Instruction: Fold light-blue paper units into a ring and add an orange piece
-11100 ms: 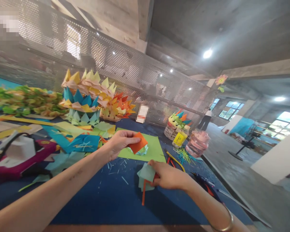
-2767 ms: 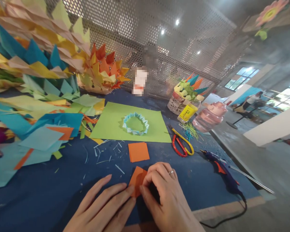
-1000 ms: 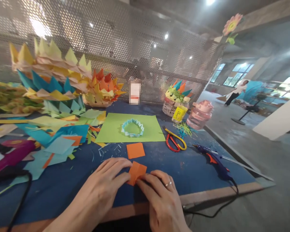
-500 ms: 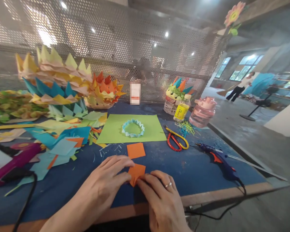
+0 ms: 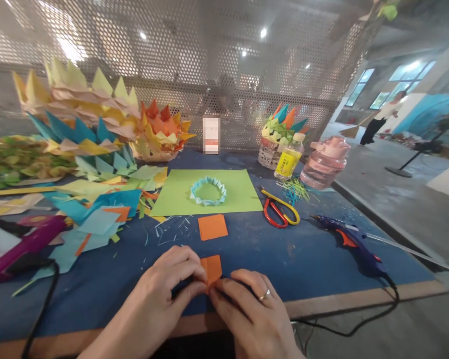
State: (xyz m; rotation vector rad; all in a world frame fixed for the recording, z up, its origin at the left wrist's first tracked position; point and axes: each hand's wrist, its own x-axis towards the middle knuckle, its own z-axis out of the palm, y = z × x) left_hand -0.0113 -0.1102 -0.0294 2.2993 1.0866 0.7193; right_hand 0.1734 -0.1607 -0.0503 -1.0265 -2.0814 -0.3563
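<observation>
Between my two hands, close to the table's front edge, is a small square of orange paper (image 5: pixel 212 267) with a crease and its lower corners folded in. My left hand (image 5: pixel 177 279) pinches its left side, thumb and fingers closed on it. From the right, my right hand (image 5: pixel 247 304), wearing a ring, presses its fingertips on the lower right edge. Just beyond lies a flat stack of orange paper squares (image 5: pixel 213 227). Behind that, a ring of folded light-blue paper (image 5: pixel 208 191) rests on a green sheet (image 5: pixel 172 192).
Red-and-yellow scissors (image 5: pixel 279 209) and a blue glue gun (image 5: pixel 353 244) lie to the right, near a yellow-labelled bottle (image 5: pixel 289 158) and a pink bottle (image 5: pixel 325 162). Paper scraps (image 5: pixel 97 219), a purple glue gun (image 5: pixel 30 247) and spiky paper crowns (image 5: pixel 82 109) fill the left. A person (image 5: pixel 383 117) stands far right.
My left fingers have curled in over the orange square's left side, and its lower part is folded further. The camera view has shifted slightly.
</observation>
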